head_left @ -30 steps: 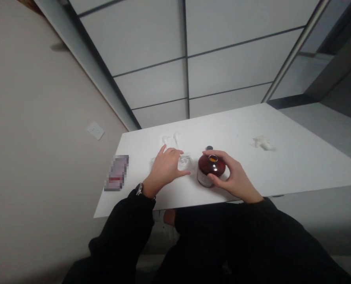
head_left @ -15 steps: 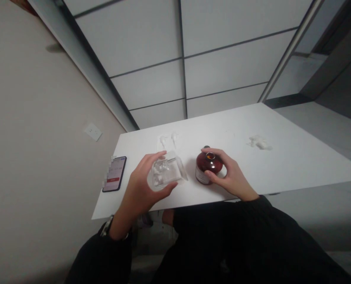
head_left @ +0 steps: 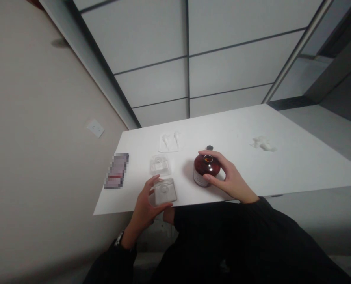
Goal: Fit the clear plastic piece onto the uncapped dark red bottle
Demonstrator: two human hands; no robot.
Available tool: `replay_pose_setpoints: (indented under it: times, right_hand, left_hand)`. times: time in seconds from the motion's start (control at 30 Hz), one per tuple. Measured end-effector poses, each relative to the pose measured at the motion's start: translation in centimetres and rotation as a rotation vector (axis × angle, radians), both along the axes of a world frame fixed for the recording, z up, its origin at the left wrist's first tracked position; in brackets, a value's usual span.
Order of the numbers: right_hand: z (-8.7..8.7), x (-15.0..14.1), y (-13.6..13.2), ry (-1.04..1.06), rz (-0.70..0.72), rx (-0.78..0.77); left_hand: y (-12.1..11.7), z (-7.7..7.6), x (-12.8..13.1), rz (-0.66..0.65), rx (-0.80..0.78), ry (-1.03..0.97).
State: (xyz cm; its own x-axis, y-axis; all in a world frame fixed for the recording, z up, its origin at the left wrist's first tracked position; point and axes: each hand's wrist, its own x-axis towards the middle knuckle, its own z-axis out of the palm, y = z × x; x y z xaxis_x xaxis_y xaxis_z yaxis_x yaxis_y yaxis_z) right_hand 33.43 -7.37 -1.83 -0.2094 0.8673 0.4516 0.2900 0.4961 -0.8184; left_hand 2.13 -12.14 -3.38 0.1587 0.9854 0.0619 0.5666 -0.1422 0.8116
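My left hand (head_left: 144,209) is shut on a clear plastic box half (head_left: 165,191) near the table's front edge. A second clear plastic piece (head_left: 160,165) lies on the white table (head_left: 231,130) just beyond it. My right hand (head_left: 230,175) wraps around a dark red glass bottle (head_left: 206,169) with a white label, which stands on the table with its mouth uncapped. A small dark cap (head_left: 210,148) sits just behind the bottle. A watch (head_left: 119,238) shows on my left wrist.
A white moulded insert (head_left: 171,142) lies at the table's far side. A pixelated phone (head_left: 116,171) lies at the left edge, beside the wall with a socket (head_left: 95,128). Crumpled white packing (head_left: 263,144) lies at the right.
My left hand has moved toward me and lowered the clear box half, and the second clear piece now lies separately on the table. The bottle has shifted slightly left under my right hand.
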Motion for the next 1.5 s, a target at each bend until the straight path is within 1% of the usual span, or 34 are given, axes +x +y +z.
replay_pose_setpoints:
  times: [0.1,0.17,0.23,0.27,0.33,0.43,0.53,0.6,0.67,0.73,1.03,1.3,1.5]
  right_hand:
    - [0.1,-0.1,0.0,0.000,0.024,-0.025]
    - [0.3,-0.3,0.0,-0.006,0.068,-0.061]
    - [0.4,-0.6,-0.1,-0.016,0.111,-0.093]
    - [0.4,-0.8,-0.2,-0.020,0.127,-0.107]
    - [0.4,-1.2,-0.3,-0.007,0.155,-0.133]
    - [0.1,-1.8,-0.6,0.064,0.203,-0.172]
    - [0.0,-2.1,-0.7,0.089,0.243,-0.220]
    - [-0.1,-2.3,-0.7,0.076,0.259,-0.255]
    - [-0.1,-2.5,-0.8,0.066,0.267,-0.277]
    - [-0.1,-2.8,-0.9,0.056,0.272,-0.289]
    - [0.0,-3.9,-1.3,0.042,0.308,-0.316]
    - [-0.1,-4.0,-1.2,0.046,0.300,-0.300]
    - [-0.2,-4.0,-1.2,0.042,0.297,-0.277]
  left_hand:
    - [0.1,-1.4,0.1,-0.006,0.020,-0.018]
    - [0.1,-2.0,0.2,0.028,0.004,0.013]
    - [-0.1,-2.3,0.4,0.076,-0.023,0.025]
    - [-0.2,-2.1,0.4,0.084,-0.027,0.011]
    - [-0.3,-1.3,0.4,0.068,0.001,-0.031]
    - [-0.4,0.9,0.3,0.027,0.105,-0.028]
    - [0.0,3.6,0.0,-0.021,0.245,0.070]
    - [0.5,5.0,-0.1,-0.066,0.332,0.136]
    - [1.2,6.1,-0.1,-0.117,0.400,0.184]
    - [1.8,6.9,-0.1,-0.159,0.444,0.223]
    - [3.0,9.5,0.0,-0.278,0.563,0.330]
    - [3.7,10.1,-0.2,-0.339,0.616,0.379]
    - [4.1,10.8,0.0,-0.388,0.645,0.342]
